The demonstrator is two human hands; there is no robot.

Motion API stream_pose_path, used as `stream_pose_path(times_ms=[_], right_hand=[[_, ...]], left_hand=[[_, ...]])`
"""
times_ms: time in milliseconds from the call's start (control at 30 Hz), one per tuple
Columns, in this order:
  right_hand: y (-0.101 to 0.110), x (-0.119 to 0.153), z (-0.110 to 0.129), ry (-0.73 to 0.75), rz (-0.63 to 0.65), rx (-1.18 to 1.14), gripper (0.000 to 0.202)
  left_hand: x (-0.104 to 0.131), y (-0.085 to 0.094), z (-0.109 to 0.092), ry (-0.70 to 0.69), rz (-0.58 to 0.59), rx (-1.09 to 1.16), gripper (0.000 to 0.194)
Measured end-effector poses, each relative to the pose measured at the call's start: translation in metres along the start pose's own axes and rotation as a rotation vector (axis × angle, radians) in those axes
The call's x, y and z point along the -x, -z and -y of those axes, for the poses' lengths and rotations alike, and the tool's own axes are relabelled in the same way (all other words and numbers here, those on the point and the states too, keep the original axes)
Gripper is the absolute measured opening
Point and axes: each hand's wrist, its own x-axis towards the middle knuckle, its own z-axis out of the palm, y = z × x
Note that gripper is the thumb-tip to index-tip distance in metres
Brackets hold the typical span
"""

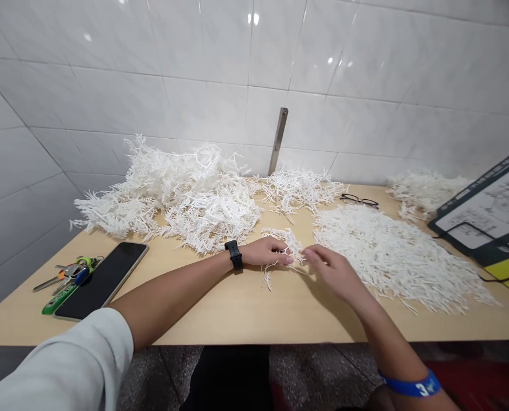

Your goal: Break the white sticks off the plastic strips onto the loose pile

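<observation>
Left hand point(265, 251) pinches a white branched sprig point(295, 245); right hand point(333, 275), at its four o'clock, appears nearly closed, hold unclear. Uneven pulling could snap it.

Pale, grey-veined tiles cover the back wall point(203, 111) behind the far edge of the wooden table point(220, 311) and the side wall point(9, 188) by its far left corner. Bright reflections point(253, 19) dot the upper tiles. A metal bar point(278, 141) rises near the far edge. Dark, speckled floor point(312, 368) shows below the near edge.
</observation>
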Motion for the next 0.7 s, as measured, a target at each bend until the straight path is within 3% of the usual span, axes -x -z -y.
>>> stream_pose_path(times_ms=[67,133,300,367,533,600,700], right_hand=[[-0.01,-0.001,0.011,0.038,0.14,-0.073,0.038],[-0.016,0.002,0.016,0.055,0.187,-0.094,0.039],[-0.004,0.027,-0.003,-0.005,0.333,-0.165,0.04],[0.006,0.033,-0.017,-0.017,0.275,-0.109,0.036],[0.01,0.018,-0.023,0.075,-0.182,0.223,0.031],[0.0,0.008,-0.011,0.027,-0.161,0.164,0.031],[-0.019,-0.003,0.007,-0.035,0.041,0.006,0.04]], left_hand=[[0.001,0.0,0.001,-0.005,0.02,-0.004,0.046],[0.002,0.001,0.002,-0.006,0.054,-0.006,0.048],[0.0,0.008,0.006,-0.037,0.012,0.044,0.05],[-0.002,0.009,0.007,-0.043,0.003,0.052,0.049],[-0.002,0.002,0.005,-0.029,0.06,0.065,0.041],[0.0,-0.001,0.002,-0.026,0.055,0.06,0.038],[0.003,-0.003,0.0,-0.022,0.045,0.047,0.038]])
